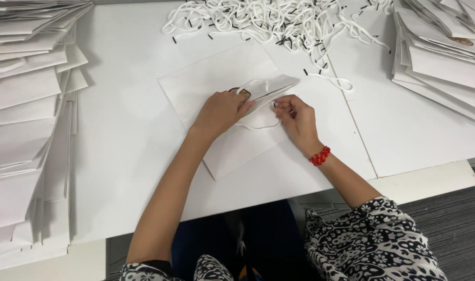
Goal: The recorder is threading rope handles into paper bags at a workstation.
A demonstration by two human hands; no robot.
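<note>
A left hand (pixel 220 110) pins a flat white paper bag (pixel 232 112) on the table (pixel 128 140); the right hand (pixel 295 118) pinches its white cord handle (pixel 258 125) at three o'clock, bag's long axis running eleven-to-five.

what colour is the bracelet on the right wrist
Red with small yellow beads; the bracelet sits just below the right hand, clearest in the head view.

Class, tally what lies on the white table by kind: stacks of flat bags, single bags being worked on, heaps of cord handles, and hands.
Stacks of flat white bags: 2
Single white bag: 1
Heap of white cords: 1
Hands, left hand and right hand: 2
Total: 6
</note>
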